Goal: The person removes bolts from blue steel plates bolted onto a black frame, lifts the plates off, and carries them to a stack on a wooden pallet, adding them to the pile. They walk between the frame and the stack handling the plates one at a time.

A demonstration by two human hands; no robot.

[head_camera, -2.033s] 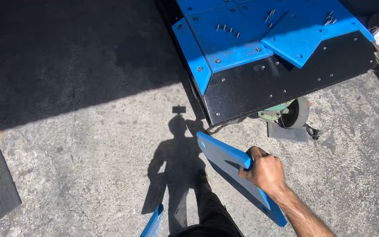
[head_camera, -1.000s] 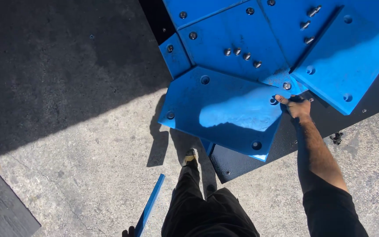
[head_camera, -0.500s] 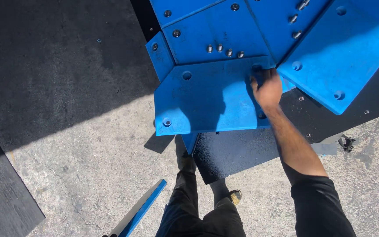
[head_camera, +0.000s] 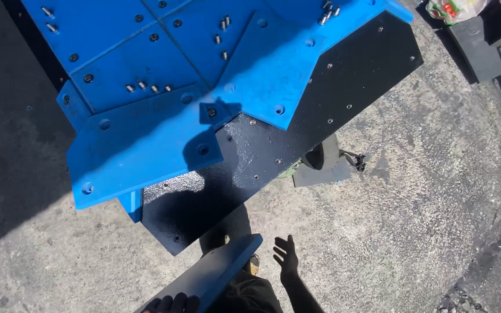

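A large blue panel (head_camera: 140,145) lies flat on the near corner of a black metal plate (head_camera: 343,75) and overhangs its left edge. More blue panels (head_camera: 146,52) cover the plate behind it. My right hand (head_camera: 287,258) hangs open over the concrete, just in front of the plate and apart from it. At the bottom edge, my left hand (head_camera: 168,304) grips the lower end of a long flat panel piece (head_camera: 215,275), which looks dark in shadow and points up to the right.
Loose bolts (head_camera: 146,87) lie on the blue panels, and more bolts (head_camera: 222,24) farther back. A small wheel (head_camera: 323,153) sits under the plate's right edge. Black mats (head_camera: 494,40) and a plastic bag (head_camera: 453,8) lie at the top right on rough concrete ground (head_camera: 413,232).
My right hand has let go of the large blue panel and drawn back toward me, open. The panel now rests on the black plate. The piece in my left hand has come up higher.
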